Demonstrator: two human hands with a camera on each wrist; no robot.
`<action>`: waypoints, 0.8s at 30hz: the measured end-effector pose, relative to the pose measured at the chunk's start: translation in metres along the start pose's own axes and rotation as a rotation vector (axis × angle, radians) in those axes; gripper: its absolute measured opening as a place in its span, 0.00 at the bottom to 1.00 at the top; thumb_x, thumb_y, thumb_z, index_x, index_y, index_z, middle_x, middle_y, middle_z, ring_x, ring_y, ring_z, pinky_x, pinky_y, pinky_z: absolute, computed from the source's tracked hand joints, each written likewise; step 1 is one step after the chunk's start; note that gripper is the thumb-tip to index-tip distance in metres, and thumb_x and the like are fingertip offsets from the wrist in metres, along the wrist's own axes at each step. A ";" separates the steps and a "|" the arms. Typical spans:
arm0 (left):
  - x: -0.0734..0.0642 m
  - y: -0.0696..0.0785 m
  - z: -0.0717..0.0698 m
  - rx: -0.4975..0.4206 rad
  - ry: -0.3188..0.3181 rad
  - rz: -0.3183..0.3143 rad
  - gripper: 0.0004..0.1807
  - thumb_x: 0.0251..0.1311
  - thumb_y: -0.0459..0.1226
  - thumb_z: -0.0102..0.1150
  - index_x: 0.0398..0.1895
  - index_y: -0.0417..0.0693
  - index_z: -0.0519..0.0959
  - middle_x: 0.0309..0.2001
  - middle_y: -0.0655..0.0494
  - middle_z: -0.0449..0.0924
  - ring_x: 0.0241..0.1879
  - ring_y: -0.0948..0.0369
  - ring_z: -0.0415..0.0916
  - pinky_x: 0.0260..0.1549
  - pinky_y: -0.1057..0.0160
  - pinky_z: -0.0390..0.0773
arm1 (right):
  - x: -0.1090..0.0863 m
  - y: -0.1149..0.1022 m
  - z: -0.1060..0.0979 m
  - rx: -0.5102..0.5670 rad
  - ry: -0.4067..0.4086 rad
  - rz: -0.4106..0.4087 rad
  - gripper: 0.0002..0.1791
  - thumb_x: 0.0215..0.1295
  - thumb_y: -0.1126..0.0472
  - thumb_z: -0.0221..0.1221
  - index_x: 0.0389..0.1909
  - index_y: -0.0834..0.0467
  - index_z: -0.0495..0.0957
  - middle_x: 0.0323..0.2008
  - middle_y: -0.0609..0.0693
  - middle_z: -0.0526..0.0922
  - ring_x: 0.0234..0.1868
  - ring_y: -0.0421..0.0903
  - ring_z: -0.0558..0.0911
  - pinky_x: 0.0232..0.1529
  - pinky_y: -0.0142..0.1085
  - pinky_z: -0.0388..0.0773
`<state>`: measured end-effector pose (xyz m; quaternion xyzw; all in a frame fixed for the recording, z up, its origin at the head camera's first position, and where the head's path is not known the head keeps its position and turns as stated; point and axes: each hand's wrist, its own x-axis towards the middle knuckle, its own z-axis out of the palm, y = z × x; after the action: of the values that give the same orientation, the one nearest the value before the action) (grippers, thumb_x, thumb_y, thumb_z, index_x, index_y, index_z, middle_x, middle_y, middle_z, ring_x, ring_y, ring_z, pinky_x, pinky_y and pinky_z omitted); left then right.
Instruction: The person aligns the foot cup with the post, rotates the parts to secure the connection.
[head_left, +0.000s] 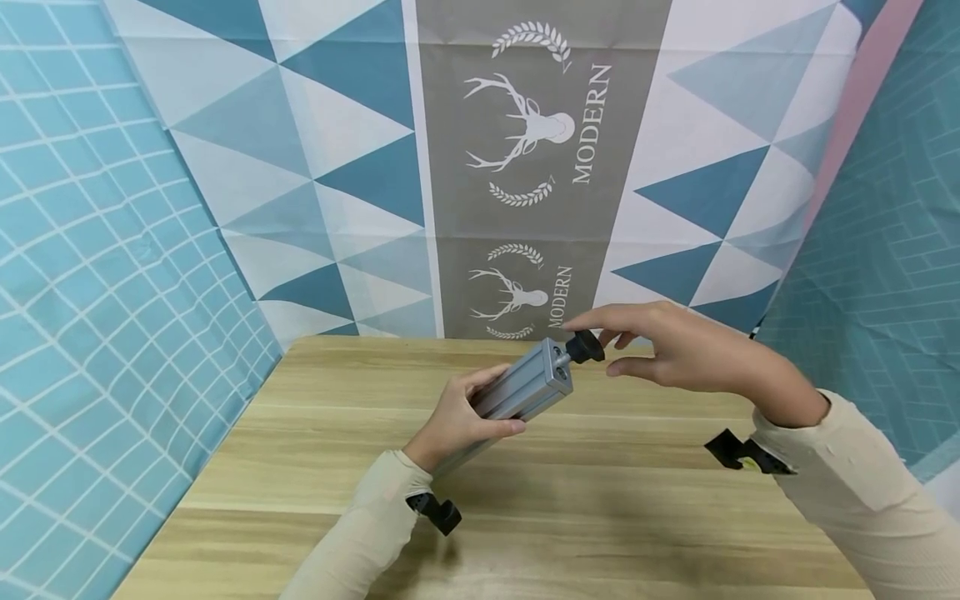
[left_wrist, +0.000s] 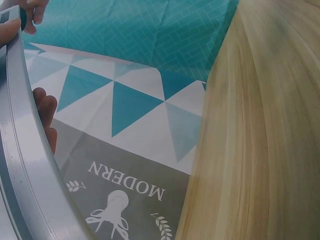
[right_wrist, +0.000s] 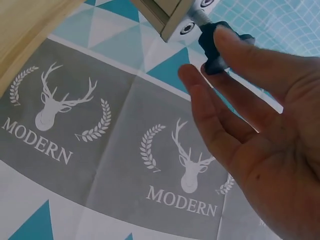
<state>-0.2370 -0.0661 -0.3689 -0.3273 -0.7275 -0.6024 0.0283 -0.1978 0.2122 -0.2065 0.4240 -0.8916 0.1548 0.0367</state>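
Observation:
My left hand point(head_left: 472, 412) grips a long grey pneumatic cylinder point(head_left: 525, 379), square in section, around its body. The cylinder slants up to the right over the table. Its end plate point(right_wrist: 175, 25) has round screws at the corners. A short threaded rod point(head_left: 562, 361) sticks out of that end and carries a black lobed knob point(head_left: 585, 347). My right hand point(head_left: 675, 346) is at this knob, with fingertips touching it. In the head view the thumb stays a little apart from it. The left wrist view has the cylinder body close up, left fingertips point(left_wrist: 46, 107) showing behind it.
Beneath the hands is a wooden table point(head_left: 322, 492). A patterned cloth with deer prints point(head_left: 517, 292) hangs at the back, a blue tiled sheet point(head_left: 97, 275) on the left and a teal sheet point(head_left: 877, 275) on the right. Black wrist mounts point(head_left: 435, 510) sit on both sleeves.

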 end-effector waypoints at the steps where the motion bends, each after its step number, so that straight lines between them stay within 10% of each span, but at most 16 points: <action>1: 0.000 0.001 0.000 -0.002 -0.004 -0.001 0.37 0.42 0.35 0.76 0.62 0.51 0.75 0.52 0.52 0.81 0.45 0.58 0.77 0.42 0.61 0.75 | 0.000 0.000 0.000 -0.002 0.007 -0.001 0.38 0.55 0.70 0.67 0.66 0.47 0.68 0.59 0.46 0.76 0.46 0.41 0.82 0.41 0.35 0.79; 10: 0.001 -0.004 -0.001 -0.001 -0.008 0.029 0.37 0.43 0.40 0.76 0.62 0.52 0.75 0.52 0.53 0.81 0.45 0.57 0.77 0.41 0.60 0.75 | 0.006 -0.003 0.011 0.034 0.116 0.165 0.13 0.63 0.51 0.62 0.44 0.54 0.82 0.29 0.38 0.82 0.29 0.35 0.79 0.29 0.34 0.76; 15: 0.002 -0.005 0.000 -0.001 -0.017 0.041 0.37 0.43 0.40 0.76 0.62 0.51 0.75 0.51 0.52 0.81 0.44 0.58 0.78 0.41 0.60 0.75 | 0.009 -0.006 0.018 0.016 0.171 0.298 0.17 0.65 0.43 0.58 0.26 0.51 0.82 0.17 0.39 0.77 0.19 0.39 0.72 0.24 0.36 0.70; 24: 0.002 -0.005 0.000 0.001 -0.015 0.004 0.38 0.42 0.39 0.76 0.62 0.53 0.75 0.52 0.53 0.80 0.45 0.57 0.77 0.42 0.59 0.75 | 0.000 -0.005 0.004 0.032 -0.039 0.253 0.30 0.65 0.43 0.58 0.62 0.55 0.73 0.50 0.49 0.82 0.45 0.45 0.82 0.42 0.46 0.78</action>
<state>-0.2411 -0.0654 -0.3723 -0.3334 -0.7274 -0.5993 0.0243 -0.1941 0.2081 -0.2087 0.3117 -0.9359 0.1642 -0.0071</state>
